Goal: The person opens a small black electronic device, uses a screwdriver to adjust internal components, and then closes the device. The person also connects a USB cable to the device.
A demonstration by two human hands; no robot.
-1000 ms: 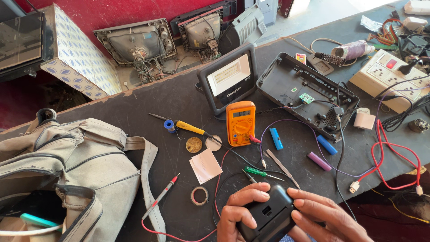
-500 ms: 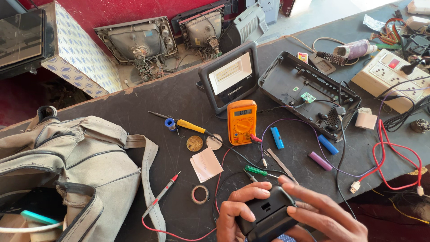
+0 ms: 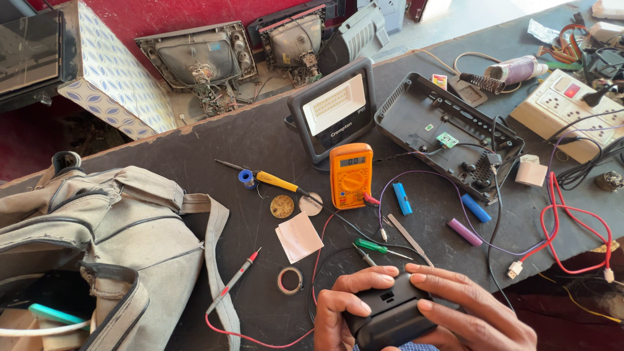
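At bench's near edge, both hands clamped around black casing (image 3: 390, 318): left hand (image 3: 344, 305) fingers curled over top, right hand (image 3: 468, 312) pressing. Could slip (smooth plastic), snagging red lead (image 3: 318, 260) or knocking green screwdriver (image 3: 377, 246).

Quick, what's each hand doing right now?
Left hand: closed on the black box.
Right hand: closed on the same black box.

Noted orange multimeter (image 3: 351, 175), black device (image 3: 389, 318), grey bag (image 3: 110, 240), dark counter (image 3: 260, 140), blue-leaf-patterned white box (image 3: 114, 81), purple cell (image 3: 465, 232).
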